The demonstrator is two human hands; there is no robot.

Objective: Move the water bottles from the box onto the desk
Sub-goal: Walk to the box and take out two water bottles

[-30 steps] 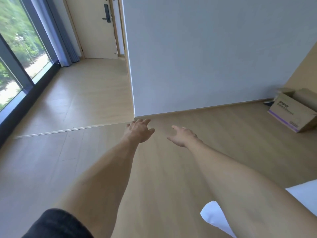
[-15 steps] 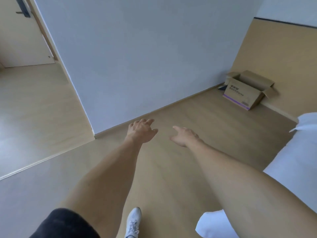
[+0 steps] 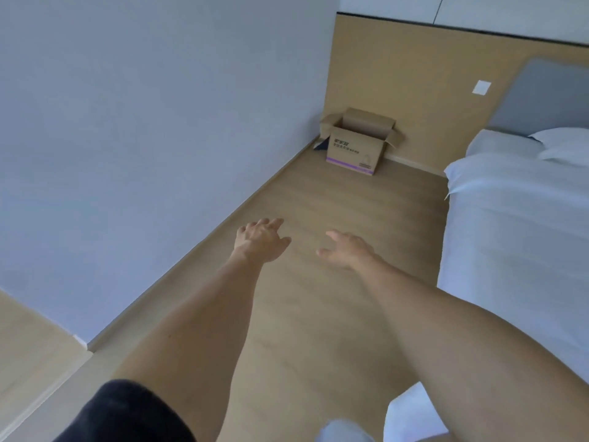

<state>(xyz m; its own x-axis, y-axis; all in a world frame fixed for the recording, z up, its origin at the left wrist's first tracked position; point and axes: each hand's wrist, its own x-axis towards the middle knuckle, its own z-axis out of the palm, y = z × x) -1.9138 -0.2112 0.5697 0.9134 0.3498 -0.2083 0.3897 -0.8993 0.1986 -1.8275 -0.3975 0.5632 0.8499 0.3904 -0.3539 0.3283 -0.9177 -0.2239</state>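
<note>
So we've got both arms stretched out over the floor (image 3: 302, 314), left hand (image 3: 259, 242) and right hand (image 3: 347, 250) loose-fingered and holding nothing, while the box (image 3: 355, 151) sits flaps-up in the far corner by the wall (image 3: 127, 122), well apart from us, bed (image 3: 516, 234) on our right.

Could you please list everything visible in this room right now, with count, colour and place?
cardboard box: one, brown with a purple stripe, flaps open, on the floor in the far corner; contents not visible
dark object: one, behind the box's left side, unclear
bed: one, white sheets, right
pillow: one, white, at the bed's head
headboard pad: one, grey, on the wood panel
wall switch: one, white
left hand: open, empty, above the floor
right hand: open, empty
</note>
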